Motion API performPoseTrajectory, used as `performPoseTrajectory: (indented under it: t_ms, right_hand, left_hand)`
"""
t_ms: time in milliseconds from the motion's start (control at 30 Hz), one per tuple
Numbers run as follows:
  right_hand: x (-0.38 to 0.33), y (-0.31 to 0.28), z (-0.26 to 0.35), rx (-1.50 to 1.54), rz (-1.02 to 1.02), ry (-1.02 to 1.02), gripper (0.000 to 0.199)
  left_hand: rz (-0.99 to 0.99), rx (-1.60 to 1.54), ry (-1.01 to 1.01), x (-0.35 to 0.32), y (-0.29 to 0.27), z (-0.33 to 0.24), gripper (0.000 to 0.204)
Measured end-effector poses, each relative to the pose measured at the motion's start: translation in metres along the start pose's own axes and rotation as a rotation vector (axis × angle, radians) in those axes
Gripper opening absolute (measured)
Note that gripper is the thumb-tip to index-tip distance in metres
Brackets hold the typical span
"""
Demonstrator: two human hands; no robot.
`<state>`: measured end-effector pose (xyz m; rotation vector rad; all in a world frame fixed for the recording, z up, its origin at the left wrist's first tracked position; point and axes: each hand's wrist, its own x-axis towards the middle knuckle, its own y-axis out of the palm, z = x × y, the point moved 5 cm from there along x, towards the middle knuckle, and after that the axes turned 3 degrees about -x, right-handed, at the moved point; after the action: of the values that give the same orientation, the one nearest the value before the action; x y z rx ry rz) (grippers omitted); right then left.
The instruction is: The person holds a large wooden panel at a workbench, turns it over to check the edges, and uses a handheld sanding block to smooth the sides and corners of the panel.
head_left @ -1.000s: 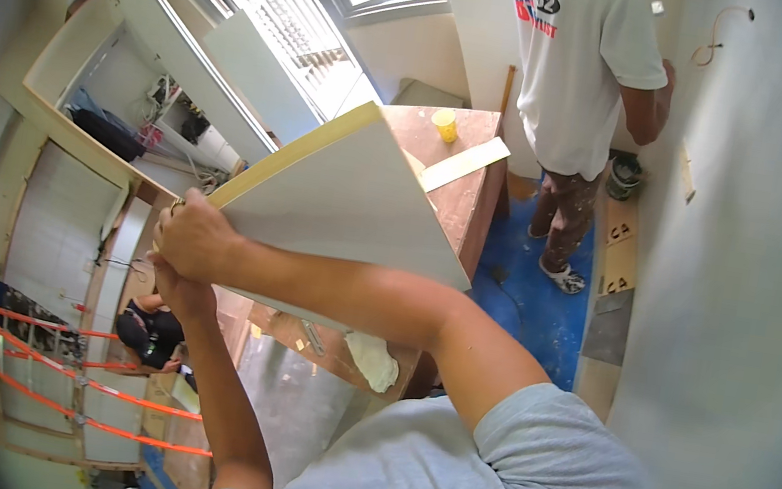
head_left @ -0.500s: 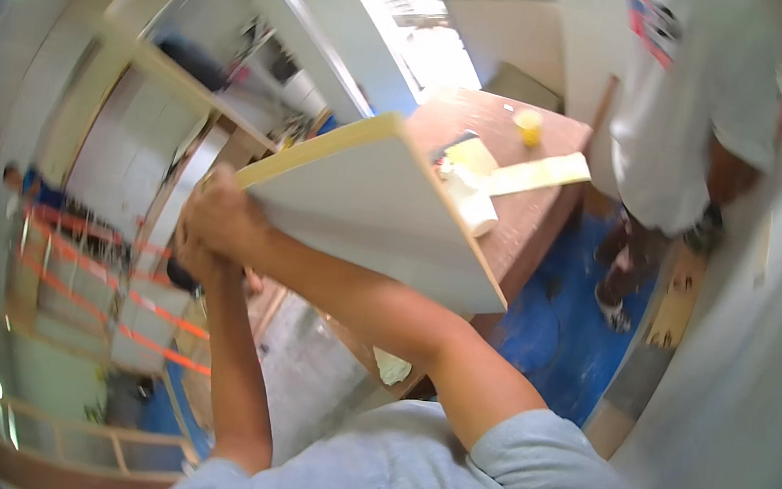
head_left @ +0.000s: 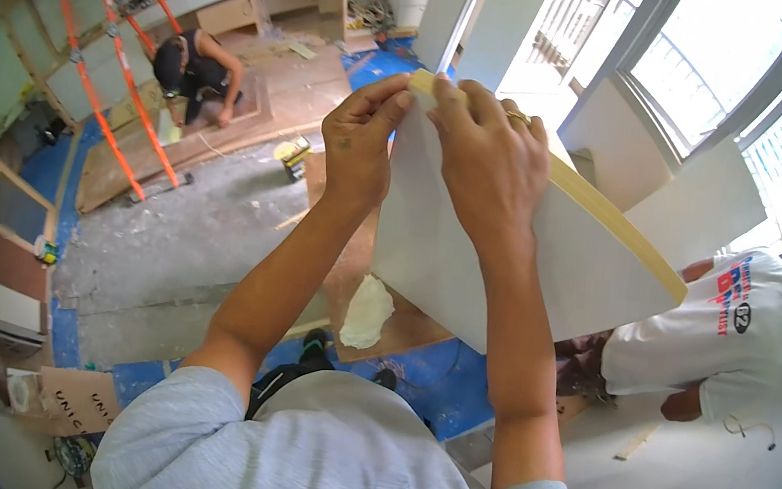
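Note:
A white panel with a pale yellow edge stands tilted in front of me, one corner raised at the middle of the view. My left hand is closed at that corner, its thumb and forefinger pinched together against the edge. Just right of it, my right hand is bent over the top edge, fingers along the yellow strip and a ring on one finger. Its palm side is hidden against the panel.
An orange stepladder stands at the far left, beside a crouching person. Another person in a white shirt is close on the right. Below the panel lie a white crumpled piece and blue floor covering.
The view has swung so that the ladder and crouching person show more fully. My hands, one over the other at the panel's end before, are now side by side at its corner.

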<state>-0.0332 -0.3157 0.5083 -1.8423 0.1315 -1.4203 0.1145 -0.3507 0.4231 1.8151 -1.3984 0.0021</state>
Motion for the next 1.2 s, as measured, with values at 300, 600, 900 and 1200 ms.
performPoseTrajectory:
  t_ms: [300, 600, 900, 1200]
  right_hand:
    - [0.001, 0.004, 0.003, 0.202, -0.023, -0.017, 0.036]
    - [-0.002, 0.004, 0.011, -0.206, 0.110, 0.075, 0.032]
    - [0.004, 0.000, 0.009, -0.210, 0.088, -0.045, 0.036]
    - [0.025, -0.005, 0.010, -0.150, 0.163, 0.033, 0.038]
  left_hand:
    - [0.225, 0.552, -0.016, 0.000, -0.148, 0.015, 0.020]
    - [0.320, 1.158, -0.337, -0.162, -0.327, 0.186, 0.052]
    - [1.108, 1.497, -0.034, 0.001, -0.222, 0.331, 0.107]
    - [1.461, 1.413, -0.057, 0.018, -0.212, 0.353, 0.052]
